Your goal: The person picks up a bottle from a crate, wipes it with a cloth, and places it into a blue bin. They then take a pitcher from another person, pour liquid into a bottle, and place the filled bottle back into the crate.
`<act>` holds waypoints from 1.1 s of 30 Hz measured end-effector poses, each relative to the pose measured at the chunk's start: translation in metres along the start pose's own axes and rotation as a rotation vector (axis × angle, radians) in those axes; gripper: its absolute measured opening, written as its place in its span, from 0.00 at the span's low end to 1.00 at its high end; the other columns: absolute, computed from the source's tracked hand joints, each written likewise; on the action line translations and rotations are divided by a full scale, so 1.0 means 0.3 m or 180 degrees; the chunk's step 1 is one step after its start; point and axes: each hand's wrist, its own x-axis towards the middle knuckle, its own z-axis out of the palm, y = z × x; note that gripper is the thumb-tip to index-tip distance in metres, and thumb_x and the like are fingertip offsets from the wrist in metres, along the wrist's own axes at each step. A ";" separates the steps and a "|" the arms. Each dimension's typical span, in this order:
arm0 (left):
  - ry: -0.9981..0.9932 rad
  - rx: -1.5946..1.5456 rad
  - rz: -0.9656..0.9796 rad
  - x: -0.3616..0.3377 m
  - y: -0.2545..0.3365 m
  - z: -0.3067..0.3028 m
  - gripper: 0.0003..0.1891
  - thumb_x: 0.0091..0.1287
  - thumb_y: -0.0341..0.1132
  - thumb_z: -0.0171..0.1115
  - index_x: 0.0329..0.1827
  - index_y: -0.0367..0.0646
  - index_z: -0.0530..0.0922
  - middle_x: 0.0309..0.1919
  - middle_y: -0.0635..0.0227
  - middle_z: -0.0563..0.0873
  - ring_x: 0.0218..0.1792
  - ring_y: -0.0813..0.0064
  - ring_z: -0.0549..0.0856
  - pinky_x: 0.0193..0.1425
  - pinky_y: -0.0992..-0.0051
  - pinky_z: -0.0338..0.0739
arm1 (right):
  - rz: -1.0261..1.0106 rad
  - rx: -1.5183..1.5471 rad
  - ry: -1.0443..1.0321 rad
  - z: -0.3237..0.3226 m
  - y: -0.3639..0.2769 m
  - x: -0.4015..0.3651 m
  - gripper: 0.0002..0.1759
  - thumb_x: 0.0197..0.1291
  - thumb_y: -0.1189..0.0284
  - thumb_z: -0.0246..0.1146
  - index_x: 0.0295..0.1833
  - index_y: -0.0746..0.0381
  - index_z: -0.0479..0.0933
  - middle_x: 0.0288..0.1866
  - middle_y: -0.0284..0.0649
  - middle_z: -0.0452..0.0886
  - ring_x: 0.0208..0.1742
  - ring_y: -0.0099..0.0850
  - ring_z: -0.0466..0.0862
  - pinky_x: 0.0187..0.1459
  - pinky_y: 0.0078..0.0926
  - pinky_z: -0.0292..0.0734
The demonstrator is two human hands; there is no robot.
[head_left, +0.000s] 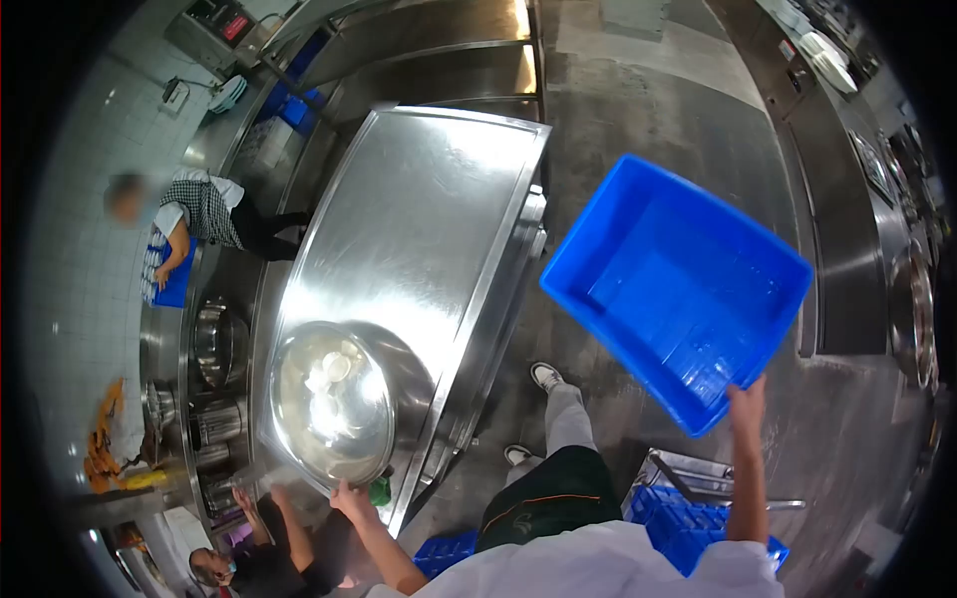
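My right hand (746, 401) is closed on the near corner of a blue plastic bin (678, 269), which hangs tilted over the floor with its open side towards me. A little water glistens inside the bin. At the lower left, my left hand (353, 500) grips the near rim of a large, shiny metal bowl (407, 374). This bowl stands on the near end of a steel table (419, 189), and a few pale round items (336, 367) show inside it. Something green (380, 489) lies beside my left hand, partly hidden.
Blue crates (668, 523) are on a metal cart at my right. A co-worker (264, 558) is close on the left, hands raised near the bowl. Another person (209, 214) handles items in a blue tray farther off. A steel counter (842, 229) runs along the right.
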 end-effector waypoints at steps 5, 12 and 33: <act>0.0219 -0.0817 -0.0055 -0.024 0.013 0.032 0.11 0.71 0.33 0.62 0.50 0.34 0.83 0.42 0.59 0.88 0.40 0.61 0.89 0.49 0.55 0.88 | -0.0092 0.0139 -0.0488 0.386 -0.007 0.059 0.39 0.56 0.77 0.63 0.77 0.68 0.68 0.63 0.53 0.85 0.61 0.44 0.87 0.62 0.40 0.80; 0.0453 -0.0924 -0.0351 -0.097 -0.095 0.012 0.12 0.75 0.36 0.61 0.56 0.42 0.80 0.45 0.63 0.89 0.43 0.66 0.90 0.32 0.66 0.80 | 0.1092 0.1416 -0.2307 1.191 0.081 0.227 0.33 0.47 0.84 0.59 0.64 0.58 0.72 0.50 0.39 0.81 0.39 0.32 0.83 0.30 0.32 0.78; 0.1096 -0.2129 -0.0919 -1.037 -0.619 -0.029 0.15 0.83 0.42 0.56 0.61 0.41 0.77 0.58 0.49 0.88 0.54 0.53 0.92 0.58 0.57 0.89 | 0.1947 0.1764 -0.3347 1.916 0.110 0.070 0.31 0.74 0.55 0.64 0.75 0.58 0.71 0.74 0.44 0.77 0.69 0.40 0.80 0.76 0.44 0.73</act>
